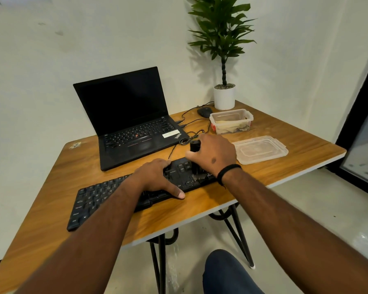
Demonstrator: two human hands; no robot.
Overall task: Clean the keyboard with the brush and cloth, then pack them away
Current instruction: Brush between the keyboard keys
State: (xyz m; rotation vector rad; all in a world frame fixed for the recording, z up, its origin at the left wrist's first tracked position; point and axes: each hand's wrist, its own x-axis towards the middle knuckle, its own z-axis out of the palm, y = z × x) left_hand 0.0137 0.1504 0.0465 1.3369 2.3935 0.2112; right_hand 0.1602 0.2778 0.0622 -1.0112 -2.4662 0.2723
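A black keyboard [98, 198] lies slanted across the wooden table [200, 211]. My left hand [157, 177] rests flat on its middle, fingers spread over the keys and thumb at the front edge. My right hand [215, 153] grips a black brush [194, 145] upright by its handle over the keyboard's right end. The bristles are mostly hidden below my hand. A clear plastic container [232, 122] at the back right holds a pale cloth [227, 126].
An open black laptop [132, 124] stands behind the keyboard. A clear lid [261, 149] lies right of my right hand. A mouse [204, 112], cables and a potted plant [224, 96] fill the far corner. My knee [225, 272] shows below the table edge.
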